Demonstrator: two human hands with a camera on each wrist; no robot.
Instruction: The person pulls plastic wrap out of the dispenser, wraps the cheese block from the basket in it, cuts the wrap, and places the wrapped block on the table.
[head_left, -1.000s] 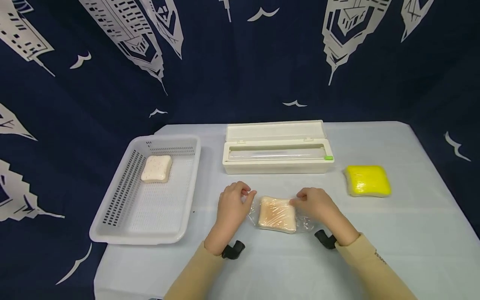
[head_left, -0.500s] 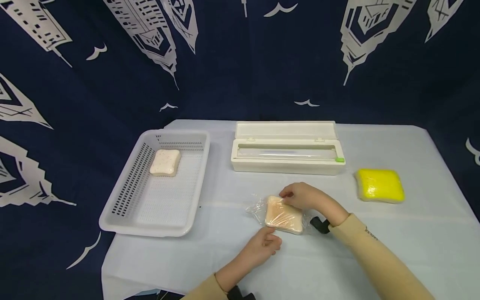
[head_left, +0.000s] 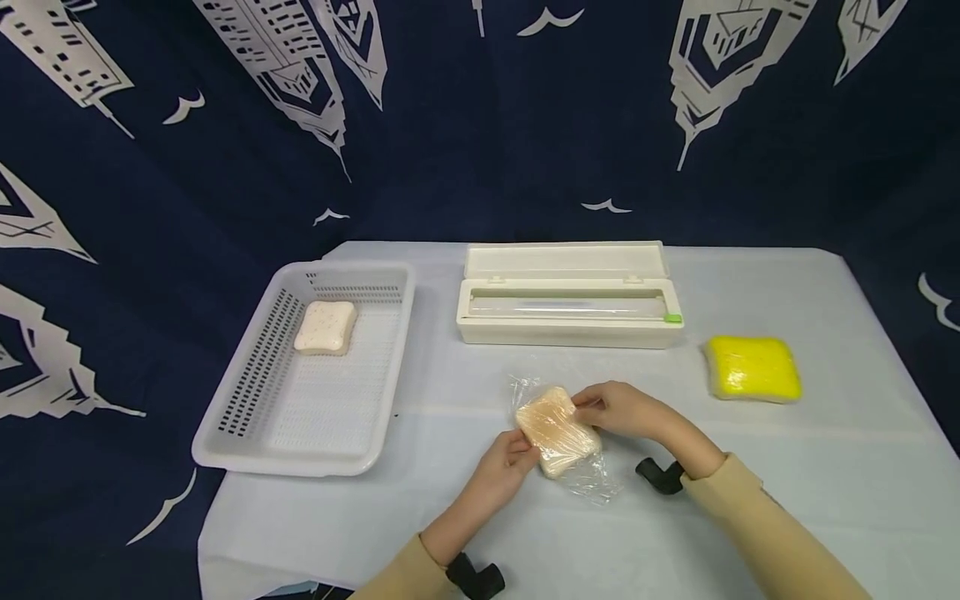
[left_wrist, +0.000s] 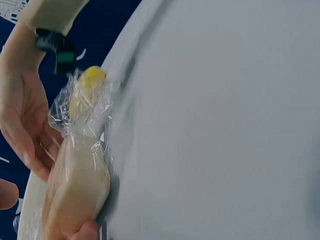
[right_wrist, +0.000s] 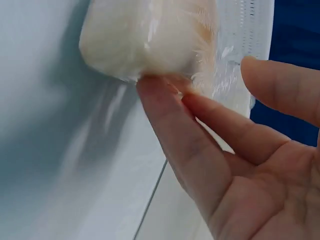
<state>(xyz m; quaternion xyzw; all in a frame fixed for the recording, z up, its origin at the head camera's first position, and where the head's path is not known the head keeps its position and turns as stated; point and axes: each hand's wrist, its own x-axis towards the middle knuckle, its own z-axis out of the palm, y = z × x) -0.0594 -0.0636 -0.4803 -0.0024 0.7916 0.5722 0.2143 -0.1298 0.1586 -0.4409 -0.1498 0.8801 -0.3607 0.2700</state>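
Note:
A thick bread slice [head_left: 561,429] in clear cling film [head_left: 588,477] is between both hands, turned askew at the front middle of the table. My left hand [head_left: 501,468] pinches its left corner; in the left wrist view one fingertip [left_wrist: 86,232] shows at its lower edge. My right hand [head_left: 621,408] touches the opposite corner with extended fingers [right_wrist: 185,145], and the thumb [right_wrist: 280,87] stands apart from the bread in the right wrist view. Loose film sticks out at two ends, and dark shadow lies under the slice.
A long white cling film dispenser [head_left: 570,333] stands behind, lid raised, roll showing. To the left, a white basket [head_left: 375,442] holds a pale, speckled bread slice [head_left: 326,327]. A shiny yellow block [head_left: 753,369] lies at right. A dark printed curtain [head_left: 465,167] hangs behind the table.
The left hand has moved from the far left side of the wrapped bread round to its near left. The bread has turned clockwise, its loose film now pointing up-left and down-right.

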